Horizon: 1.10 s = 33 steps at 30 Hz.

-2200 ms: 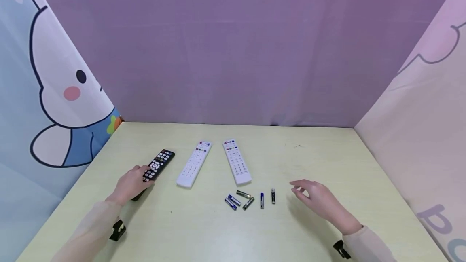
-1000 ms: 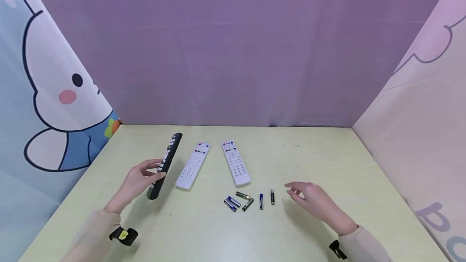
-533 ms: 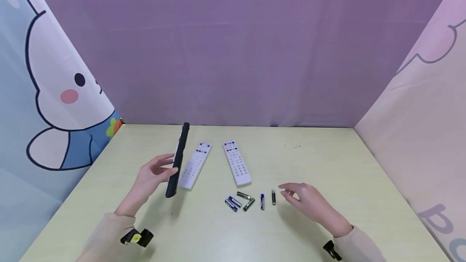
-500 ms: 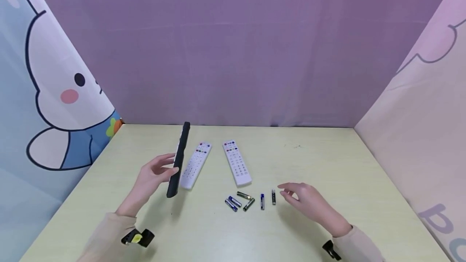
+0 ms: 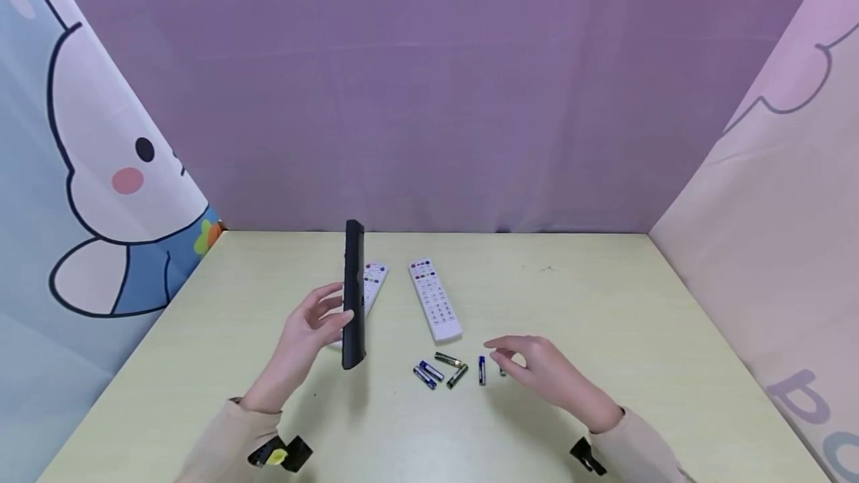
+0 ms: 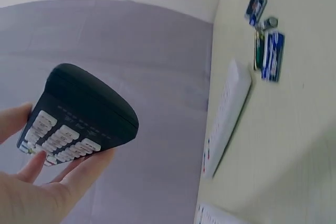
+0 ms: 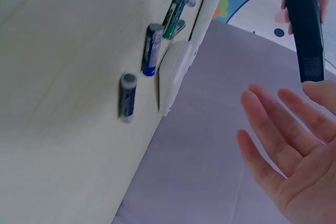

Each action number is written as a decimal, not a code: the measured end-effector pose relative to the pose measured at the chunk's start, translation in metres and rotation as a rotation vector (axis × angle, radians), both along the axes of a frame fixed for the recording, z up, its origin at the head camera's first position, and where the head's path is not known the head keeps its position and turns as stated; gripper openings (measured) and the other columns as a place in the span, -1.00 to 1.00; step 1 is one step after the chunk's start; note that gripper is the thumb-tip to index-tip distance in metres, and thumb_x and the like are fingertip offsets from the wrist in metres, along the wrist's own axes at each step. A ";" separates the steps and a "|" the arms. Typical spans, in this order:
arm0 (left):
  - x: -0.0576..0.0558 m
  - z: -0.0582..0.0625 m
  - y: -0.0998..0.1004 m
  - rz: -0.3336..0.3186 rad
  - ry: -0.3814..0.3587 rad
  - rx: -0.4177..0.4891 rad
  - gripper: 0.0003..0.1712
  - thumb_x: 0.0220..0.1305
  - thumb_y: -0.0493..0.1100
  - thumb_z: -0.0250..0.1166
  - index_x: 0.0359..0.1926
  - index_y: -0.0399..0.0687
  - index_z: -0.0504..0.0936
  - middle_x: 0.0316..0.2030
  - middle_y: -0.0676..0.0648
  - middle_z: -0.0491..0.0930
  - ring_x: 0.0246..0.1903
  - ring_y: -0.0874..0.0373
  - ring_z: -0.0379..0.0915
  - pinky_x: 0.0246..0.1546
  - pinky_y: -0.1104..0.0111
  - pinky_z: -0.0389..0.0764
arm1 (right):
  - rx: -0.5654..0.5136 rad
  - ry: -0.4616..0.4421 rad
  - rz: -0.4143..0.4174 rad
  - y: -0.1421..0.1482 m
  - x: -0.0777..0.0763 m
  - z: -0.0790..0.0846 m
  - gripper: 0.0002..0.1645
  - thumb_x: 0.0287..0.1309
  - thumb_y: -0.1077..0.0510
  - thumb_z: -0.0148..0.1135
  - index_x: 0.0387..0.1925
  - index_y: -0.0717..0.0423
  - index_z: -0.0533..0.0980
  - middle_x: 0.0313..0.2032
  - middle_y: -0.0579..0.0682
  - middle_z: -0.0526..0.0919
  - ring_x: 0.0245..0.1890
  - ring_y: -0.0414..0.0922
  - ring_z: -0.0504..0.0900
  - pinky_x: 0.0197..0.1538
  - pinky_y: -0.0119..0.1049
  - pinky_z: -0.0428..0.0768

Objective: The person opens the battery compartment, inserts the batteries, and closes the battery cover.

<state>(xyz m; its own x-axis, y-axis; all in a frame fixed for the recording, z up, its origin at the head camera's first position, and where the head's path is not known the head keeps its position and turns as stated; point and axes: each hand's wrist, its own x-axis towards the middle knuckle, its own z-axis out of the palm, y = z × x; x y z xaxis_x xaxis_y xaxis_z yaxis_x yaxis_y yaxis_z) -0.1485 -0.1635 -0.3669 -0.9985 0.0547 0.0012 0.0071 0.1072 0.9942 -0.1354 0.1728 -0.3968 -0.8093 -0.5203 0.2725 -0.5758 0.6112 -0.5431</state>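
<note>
My left hand (image 5: 310, 335) grips a black remote control (image 5: 353, 297) and holds it up above the table, tilted on its edge. In the left wrist view the white buttons of the remote control (image 6: 58, 142) face the fingers. My right hand (image 5: 537, 367) hovers over the batteries with its fingers loosely bent and nothing in them; it partly covers one dark battery (image 5: 502, 372). A blue battery (image 5: 482, 370) lies just left of its fingertips. Several more batteries (image 5: 431, 371) lie grouped farther left, some blue and some dark green.
A white remote control (image 5: 435, 300) lies face up behind the batteries. Another white remote control (image 5: 376, 282) lies to its left, partly hidden by the black one. The pale wooden table (image 5: 577, 282) ends at a purple cloth backdrop (image 5: 429, 95), with printed cloths at both sides.
My left hand has lifted the black remote control off the table, moved it right and turned it on edge. My right hand has moved left, over the rightmost battery.
</note>
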 end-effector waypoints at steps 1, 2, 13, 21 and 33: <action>0.001 0.000 0.003 -0.002 -0.005 0.025 -0.44 0.14 -0.20 0.20 0.17 -0.11 0.25 0.04 -0.22 0.35 -0.14 0.23 0.45 -0.22 0.37 0.57 | -0.019 -0.006 0.012 -0.002 0.000 0.000 -0.75 0.14 0.19 0.08 -0.18 0.22 0.55 -0.36 -0.03 0.64 -0.52 -0.39 0.47 -0.49 -0.48 0.54; 0.003 0.001 0.006 -0.003 -0.010 0.050 -0.44 0.14 -0.22 0.19 0.17 -0.11 0.25 0.04 -0.22 0.35 -0.16 0.24 0.45 -0.22 0.37 0.58 | -0.039 -0.009 0.021 -0.005 0.001 0.001 -0.75 0.14 0.19 0.08 -0.18 0.21 0.55 -0.37 -0.03 0.64 -0.55 -0.40 0.44 -0.53 -0.50 0.51; 0.012 0.004 0.036 0.070 -0.080 0.360 -0.50 0.14 -0.41 0.10 0.10 -0.08 0.20 -0.22 -0.05 0.40 -0.33 0.23 0.48 -0.27 0.34 0.61 | -0.199 0.007 0.061 -0.037 0.007 0.001 -0.74 0.15 0.19 0.08 -0.16 0.24 0.53 -0.22 0.06 0.63 -0.36 -0.26 0.57 -0.37 -0.43 0.61; 0.018 0.005 0.054 0.092 -0.053 0.497 -0.55 0.11 -0.47 0.09 -0.02 -0.06 0.20 -0.28 -0.03 0.41 -0.36 0.25 0.47 -0.27 0.36 0.60 | -0.378 -0.104 -0.012 -0.062 0.012 0.006 -0.72 0.12 0.16 0.11 -0.13 0.17 0.52 -0.23 -0.02 0.63 -0.25 -0.23 0.56 -0.15 -0.30 0.56; 0.022 0.000 0.072 0.130 -0.039 0.485 -0.49 0.05 -0.49 0.14 -0.02 -0.11 0.16 -0.23 -0.09 0.39 -0.37 0.23 0.50 -0.20 0.32 0.60 | -0.714 -0.476 -0.086 -0.083 0.019 0.009 -0.56 0.02 0.23 0.21 -0.03 0.34 0.41 -0.12 0.23 0.53 -0.15 -0.02 0.54 -0.11 -0.40 0.57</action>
<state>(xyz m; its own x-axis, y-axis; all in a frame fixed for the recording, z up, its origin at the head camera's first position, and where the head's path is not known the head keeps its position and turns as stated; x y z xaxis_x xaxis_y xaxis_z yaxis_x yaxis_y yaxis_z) -0.1264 -0.0913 -0.3669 -0.9968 -0.0678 -0.0415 -0.0136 -0.3694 0.9292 -0.1169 0.0901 -0.3882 -0.9491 -0.2854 0.1330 -0.1570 0.0626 -0.9856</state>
